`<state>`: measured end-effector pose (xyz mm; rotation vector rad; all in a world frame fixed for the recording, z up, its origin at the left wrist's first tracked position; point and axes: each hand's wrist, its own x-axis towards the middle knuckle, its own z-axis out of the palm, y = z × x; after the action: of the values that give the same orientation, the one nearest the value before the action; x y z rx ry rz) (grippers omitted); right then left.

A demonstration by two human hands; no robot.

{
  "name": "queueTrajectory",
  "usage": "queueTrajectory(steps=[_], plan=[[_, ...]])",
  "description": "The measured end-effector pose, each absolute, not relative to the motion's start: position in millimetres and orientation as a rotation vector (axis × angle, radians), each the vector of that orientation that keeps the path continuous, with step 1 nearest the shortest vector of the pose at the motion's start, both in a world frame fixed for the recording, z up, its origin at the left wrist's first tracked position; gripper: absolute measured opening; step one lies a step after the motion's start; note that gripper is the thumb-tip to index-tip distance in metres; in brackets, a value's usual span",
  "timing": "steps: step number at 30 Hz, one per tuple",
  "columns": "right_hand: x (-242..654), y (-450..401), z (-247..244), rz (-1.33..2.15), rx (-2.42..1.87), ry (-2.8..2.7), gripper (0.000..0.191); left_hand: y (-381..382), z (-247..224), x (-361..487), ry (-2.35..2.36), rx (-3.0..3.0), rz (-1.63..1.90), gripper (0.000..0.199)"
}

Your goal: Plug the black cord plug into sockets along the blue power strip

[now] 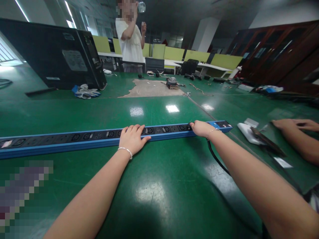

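Note:
A long blue power strip (pixel 159 132) with several black sockets lies across the green table (pixel 154 172). My left hand (pixel 133 138) rests on its middle, fingers over the far side and thumb stretched to the right along the near edge. Near the strip's right end, my right hand (pixel 200 128) is closed round a black plug (pixel 190 126) at a socket. How far the plug sits in the socket is hidden by my fingers. A black cable (pixel 216 158) runs from under my right wrist down to the right.
A black computer case (pixel 74 59) and gloves (pixel 86 91) stand at the back left. Another person (pixel 132 43) stands beyond the table. At the right are a person's hands (pixel 286 125), a white device (pixel 248 133) and a dark flat object (pixel 267 141).

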<state>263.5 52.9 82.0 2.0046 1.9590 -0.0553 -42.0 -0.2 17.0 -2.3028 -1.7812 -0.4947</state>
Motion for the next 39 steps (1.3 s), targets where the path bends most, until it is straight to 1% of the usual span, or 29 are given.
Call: queueTrajectory(steps=[3,6,11,26,39], plan=[[258.0,50.9,80.7,-0.092,2.128,1.896,0.053,0.0,16.1,-42.2,-1.777,-2.300,-0.497,0.057],[250.8,46.3,80.1,-0.155,2.247,1.851,0.051,0.1,15.6,-42.4,-1.773,-2.304,-0.501,0.057],[246.0,37.1,77.4,-0.154,2.376,1.829,0.049,0.2,15.7,-42.7,-1.774,-2.305,-0.496,0.058],[254.1,44.6,68.8,-0.181,2.381,1.856,0.048,0.8,16.7,-43.1,-1.784,-2.313,-0.469,0.060],[258.8,43.5,73.7,-0.152,2.266,1.966,0.047,-2.2,18.5,-42.8,-1.781,-2.330,-0.477,0.053]])
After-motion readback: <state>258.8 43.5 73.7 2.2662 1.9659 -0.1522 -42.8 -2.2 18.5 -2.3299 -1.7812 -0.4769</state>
